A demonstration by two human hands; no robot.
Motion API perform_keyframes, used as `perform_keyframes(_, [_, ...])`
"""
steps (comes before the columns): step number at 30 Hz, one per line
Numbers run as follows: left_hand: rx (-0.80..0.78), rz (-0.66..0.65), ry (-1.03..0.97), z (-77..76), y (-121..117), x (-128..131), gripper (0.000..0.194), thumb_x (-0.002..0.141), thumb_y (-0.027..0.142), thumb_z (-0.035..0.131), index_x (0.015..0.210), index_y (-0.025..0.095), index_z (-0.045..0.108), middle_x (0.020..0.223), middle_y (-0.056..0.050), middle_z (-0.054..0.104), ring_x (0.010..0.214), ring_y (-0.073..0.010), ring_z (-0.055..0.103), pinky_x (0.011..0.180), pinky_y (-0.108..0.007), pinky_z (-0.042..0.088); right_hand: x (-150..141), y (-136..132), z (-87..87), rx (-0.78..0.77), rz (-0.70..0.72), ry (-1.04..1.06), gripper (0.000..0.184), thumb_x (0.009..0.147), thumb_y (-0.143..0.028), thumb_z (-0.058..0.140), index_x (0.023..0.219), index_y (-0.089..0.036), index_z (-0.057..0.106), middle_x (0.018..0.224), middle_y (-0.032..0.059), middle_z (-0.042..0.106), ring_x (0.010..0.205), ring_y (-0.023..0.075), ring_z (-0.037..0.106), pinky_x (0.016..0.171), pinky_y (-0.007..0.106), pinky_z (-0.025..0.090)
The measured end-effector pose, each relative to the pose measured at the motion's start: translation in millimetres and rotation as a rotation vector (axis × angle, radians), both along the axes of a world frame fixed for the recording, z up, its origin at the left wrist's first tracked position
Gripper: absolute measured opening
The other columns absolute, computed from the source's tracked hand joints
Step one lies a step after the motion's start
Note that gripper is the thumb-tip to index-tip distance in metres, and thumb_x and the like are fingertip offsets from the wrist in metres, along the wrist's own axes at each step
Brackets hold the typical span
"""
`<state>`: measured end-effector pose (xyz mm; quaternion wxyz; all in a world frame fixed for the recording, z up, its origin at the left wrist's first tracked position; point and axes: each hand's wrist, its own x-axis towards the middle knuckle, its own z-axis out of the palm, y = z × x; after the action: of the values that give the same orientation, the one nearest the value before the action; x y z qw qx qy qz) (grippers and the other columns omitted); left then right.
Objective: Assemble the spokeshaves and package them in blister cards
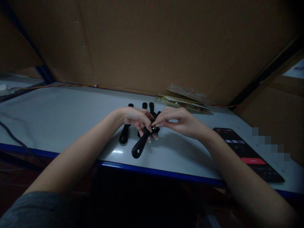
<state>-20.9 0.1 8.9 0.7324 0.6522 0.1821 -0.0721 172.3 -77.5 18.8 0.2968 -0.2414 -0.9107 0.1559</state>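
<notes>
My left hand point(141, 119) is closed around the upper part of a black-handled tool point(140, 146), whose rounded handle with a small hole slants down toward the table's front edge. Thumb and fingers of my right hand point(177, 122) pinch at the tool's head, where a small shiny spot shows. Whatever lies between those fingertips is too small to make out. Another black handle point(123, 134) lies on the table left of the held tool. Behind my hands, more black handle ends point(151, 107) stick out, partly hidden by my fingers.
The grey-white table point(78, 117) has a blue front edge. On the right lies a phone point(247, 153) with a running timer display. Clear plastic packaging point(185, 103) rests against the cardboard wall point(147, 47) at the back. A dark cable point(16, 137) crosses the left side.
</notes>
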Motion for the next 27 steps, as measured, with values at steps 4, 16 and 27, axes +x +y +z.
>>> perform_keyframes(4, [-0.003,0.054,-0.048,-1.9,4.7,-1.5,0.029,0.066,0.014,0.065,0.092,0.006,0.059,0.088,-0.015,0.071,0.077,-0.0225,0.069,0.062,-0.029,0.057,-1.5,-1.9,1.1,0.114,-0.111,-0.005,0.014,0.084,-0.017,0.052,0.088,-0.019,0.065,0.088,0.0055,0.064,0.083,0.0154,0.056,0.075,0.030,0.043])
perform_keyframes(16, [0.060,0.166,-0.042,0.8,-3.3,1.5,0.024,0.062,0.014,0.066,0.083,0.006,0.060,0.081,-0.013,0.071,0.074,-0.0221,0.069,0.061,-0.028,0.056,-11.6,-5.9,-7.4,0.168,-0.247,-0.130,0.014,0.084,-0.024,0.053,0.082,-0.016,0.064,0.078,0.0045,0.059,0.072,0.0136,0.052,0.063,0.025,0.038])
perform_keyframes(27, [0.059,0.139,0.005,-0.2,-2.4,0.6,0.041,0.062,0.016,0.067,0.100,0.007,0.058,0.085,-0.013,0.071,0.072,-0.0219,0.069,0.052,-0.027,0.055,-8.9,-10.3,3.7,0.237,-0.177,-0.276,0.018,0.085,-0.014,0.048,0.084,-0.018,0.065,0.087,0.0058,0.058,0.083,0.0161,0.051,0.071,0.028,0.039])
